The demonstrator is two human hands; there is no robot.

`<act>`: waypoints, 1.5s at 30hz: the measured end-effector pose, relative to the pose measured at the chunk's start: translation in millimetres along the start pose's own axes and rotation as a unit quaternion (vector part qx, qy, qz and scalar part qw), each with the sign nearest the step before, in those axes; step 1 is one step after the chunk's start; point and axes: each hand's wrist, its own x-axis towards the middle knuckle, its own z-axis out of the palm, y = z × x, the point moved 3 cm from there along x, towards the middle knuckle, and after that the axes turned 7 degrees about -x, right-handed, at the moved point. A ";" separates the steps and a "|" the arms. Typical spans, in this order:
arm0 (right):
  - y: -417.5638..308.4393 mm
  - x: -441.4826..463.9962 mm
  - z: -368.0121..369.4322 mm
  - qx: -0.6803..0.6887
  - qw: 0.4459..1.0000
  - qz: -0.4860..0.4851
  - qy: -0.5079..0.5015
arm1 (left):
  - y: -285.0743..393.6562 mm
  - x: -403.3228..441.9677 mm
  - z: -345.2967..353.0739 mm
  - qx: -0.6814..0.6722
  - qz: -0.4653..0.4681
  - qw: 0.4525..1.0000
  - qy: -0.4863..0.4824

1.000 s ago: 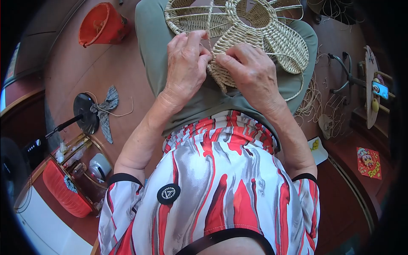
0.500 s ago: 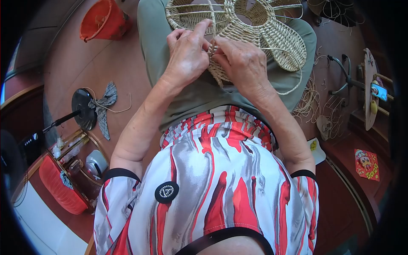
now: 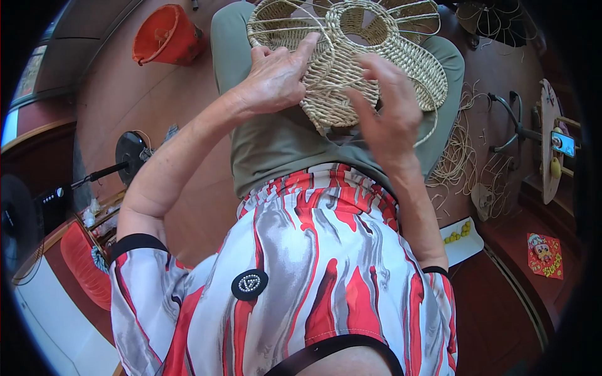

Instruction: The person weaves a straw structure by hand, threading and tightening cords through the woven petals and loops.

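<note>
A basket of pale twisted cord (image 3: 342,94), with petal-like lobes around a round opening, rests across the lap. Some lobes are bare frame with a few cords stretched over them. My left hand (image 3: 279,78) grips the basket's left side, index finger stretched along the weave; its thumb is hidden. Just right of the front lobe, my right hand (image 3: 394,109) hangs slightly blurred, thumb and fingers apart, with nothing visible in it. A loose cord (image 3: 434,125) curves down at the basket's right side, and another strand loops over the weave near my left fingertip.
A red bucket (image 3: 166,37) stands at the upper left. Loose cord (image 3: 456,153) lies heaped on the floor at right, near a metal-legged stand (image 3: 514,119) and a phone (image 3: 563,143). A white tray (image 3: 463,247) holds yellow fruit. A black fan base (image 3: 130,156) is at left.
My right hand has let go at the basket's front lobe and moved back toward the body, opening. My left hand has shifted slightly down and left. The basket has turned a little.
</note>
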 end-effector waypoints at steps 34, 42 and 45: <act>28.4 -100.5 53.8 0.493 0.674 0.518 -0.186 | -101.8 -101.7 -63.1 -0.282 -0.144 0.939 0.135; 37.4 -108.2 61.1 0.498 0.703 0.486 -0.148 | -67.8 -98.1 -13.4 -0.279 -0.119 0.941 0.148; 36.5 -99.7 63.3 0.479 0.720 0.474 -0.165 | -101.6 -113.6 -37.1 -0.262 -0.168 0.929 0.201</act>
